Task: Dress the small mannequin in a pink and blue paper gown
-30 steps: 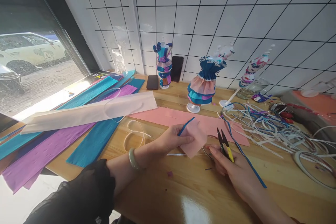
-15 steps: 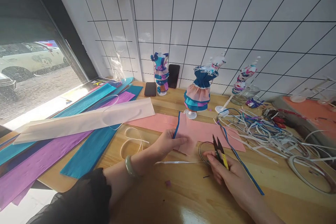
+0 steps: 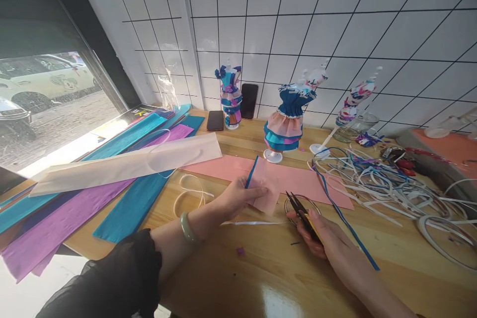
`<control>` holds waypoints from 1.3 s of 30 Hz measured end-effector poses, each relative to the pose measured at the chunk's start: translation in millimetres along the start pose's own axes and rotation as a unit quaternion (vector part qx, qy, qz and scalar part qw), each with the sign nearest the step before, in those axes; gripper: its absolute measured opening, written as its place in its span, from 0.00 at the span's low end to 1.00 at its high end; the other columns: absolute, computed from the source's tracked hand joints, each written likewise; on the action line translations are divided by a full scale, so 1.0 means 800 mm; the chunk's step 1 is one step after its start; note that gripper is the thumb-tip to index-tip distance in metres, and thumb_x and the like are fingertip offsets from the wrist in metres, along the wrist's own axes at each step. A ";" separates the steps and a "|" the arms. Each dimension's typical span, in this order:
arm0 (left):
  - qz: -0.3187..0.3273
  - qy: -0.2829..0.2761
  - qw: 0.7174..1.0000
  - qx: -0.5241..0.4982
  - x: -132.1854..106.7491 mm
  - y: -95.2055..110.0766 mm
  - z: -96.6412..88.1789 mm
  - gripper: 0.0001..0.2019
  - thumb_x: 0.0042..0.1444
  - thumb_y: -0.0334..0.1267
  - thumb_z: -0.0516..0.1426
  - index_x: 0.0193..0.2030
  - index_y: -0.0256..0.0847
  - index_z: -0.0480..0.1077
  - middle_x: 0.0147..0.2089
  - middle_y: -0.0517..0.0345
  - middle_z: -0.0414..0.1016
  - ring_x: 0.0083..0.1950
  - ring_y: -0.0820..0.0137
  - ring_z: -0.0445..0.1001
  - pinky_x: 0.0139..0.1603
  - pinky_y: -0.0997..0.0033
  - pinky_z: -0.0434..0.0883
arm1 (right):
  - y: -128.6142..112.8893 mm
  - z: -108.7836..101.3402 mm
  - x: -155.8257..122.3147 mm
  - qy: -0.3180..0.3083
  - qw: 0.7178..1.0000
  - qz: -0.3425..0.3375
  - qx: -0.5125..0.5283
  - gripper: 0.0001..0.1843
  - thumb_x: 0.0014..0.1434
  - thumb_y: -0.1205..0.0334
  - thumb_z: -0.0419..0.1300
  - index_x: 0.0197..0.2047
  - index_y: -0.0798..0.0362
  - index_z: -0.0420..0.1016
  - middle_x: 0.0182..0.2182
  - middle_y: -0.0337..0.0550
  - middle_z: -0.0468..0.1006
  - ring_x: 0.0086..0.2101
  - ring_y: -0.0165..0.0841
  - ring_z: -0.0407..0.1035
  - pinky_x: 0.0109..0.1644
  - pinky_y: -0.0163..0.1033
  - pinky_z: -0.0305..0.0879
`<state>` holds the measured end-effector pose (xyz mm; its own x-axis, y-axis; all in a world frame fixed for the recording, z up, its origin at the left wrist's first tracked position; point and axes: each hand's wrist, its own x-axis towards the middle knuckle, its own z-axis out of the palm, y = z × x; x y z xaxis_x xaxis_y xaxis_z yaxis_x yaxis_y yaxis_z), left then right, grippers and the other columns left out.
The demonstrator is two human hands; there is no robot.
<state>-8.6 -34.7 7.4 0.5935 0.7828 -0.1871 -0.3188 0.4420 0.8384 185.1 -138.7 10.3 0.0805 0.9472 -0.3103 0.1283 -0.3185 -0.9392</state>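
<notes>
My left hand [image 3: 244,195] pinches a small pink piece of crepe paper [image 3: 269,190] that has a blue strip along its left edge. Under it lies a longer pink strip [image 3: 301,182] flat on the table. Closed around a pair of yellow-handled thread snips [image 3: 306,216], my right hand [image 3: 320,233] is just right of the paper, and the dark blades point up and left, slightly apart. The blades do not touch the paper. A hoop-like ring [image 3: 315,202] lies behind the snips. To the right of my hand runs a blue ribbon [image 3: 345,223].
Blue, purple and cream paper strips [image 3: 122,166] spread over the left side. Small dress forms stand at the back, one in a ruffled dress [image 3: 285,121]. Two phones [image 3: 215,120] are near the wall. Tangled ribbons [image 3: 372,179] cover the right side, beside a glass jar [image 3: 363,126].
The snips have turned so their blades point more to the left, towards the paper, and the blades are closer together. My left hand still holds the pink piece. The view has shifted slightly.
</notes>
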 end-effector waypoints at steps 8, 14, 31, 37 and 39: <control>0.024 -0.037 0.999 0.015 0.002 -0.002 -0.006 0.20 0.45 0.41 0.69 0.44 0.35 0.77 0.41 0.51 0.79 0.43 0.66 0.75 0.46 0.69 0.68 | -0.002 -0.003 -0.004 -0.011 0.998 0.029 -0.058 0.31 0.56 0.31 0.50 0.37 0.51 0.77 0.22 0.35 0.64 0.20 0.27 0.53 0.21 0.34 0.51; 0.009 -0.050 0.999 0.008 -0.001 0.000 -0.004 0.20 0.44 0.41 0.69 0.44 0.34 0.77 0.41 0.50 0.79 0.43 0.64 0.76 0.47 0.66 0.68 | -0.002 -0.003 -0.003 -0.046 0.998 0.023 -0.035 0.29 0.58 0.32 0.50 0.36 0.50 0.74 0.21 0.33 0.60 0.18 0.26 0.51 0.19 0.33 0.49; -0.023 -0.027 0.999 0.016 -0.007 0.004 0.004 0.16 0.44 0.38 0.67 0.40 0.34 0.78 0.39 0.53 0.79 0.43 0.62 0.76 0.45 0.68 0.68 | 0.000 -0.007 0.001 -0.032 0.997 0.038 -0.057 0.30 0.55 0.30 0.50 0.33 0.50 0.74 0.19 0.34 0.63 0.17 0.26 0.52 0.18 0.33 0.47; -0.023 -0.061 0.997 0.039 -0.008 0.002 0.000 0.15 0.45 0.40 0.67 0.40 0.37 0.78 0.38 0.55 0.79 0.41 0.64 0.76 0.43 0.69 0.68 | 0.001 -0.007 0.001 -0.029 0.996 0.049 -0.067 0.32 0.54 0.29 0.51 0.32 0.50 0.76 0.19 0.35 0.64 0.18 0.26 0.52 0.19 0.32 0.46; -0.016 -0.066 0.996 0.051 -0.009 0.002 0.000 0.16 0.46 0.41 0.67 0.42 0.37 0.77 0.38 0.55 0.78 0.41 0.65 0.76 0.42 0.70 0.67 | 0.000 -0.008 0.001 -0.023 0.996 0.040 -0.079 0.31 0.54 0.29 0.51 0.31 0.49 0.76 0.19 0.37 0.65 0.19 0.28 0.55 0.20 0.33 0.49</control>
<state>-13.3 -39.3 10.3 0.6958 0.7022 -0.1509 -0.2264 0.4138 0.8818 191.4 -138.4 11.0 0.0512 0.9177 -0.3939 0.2781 -0.3920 -0.8769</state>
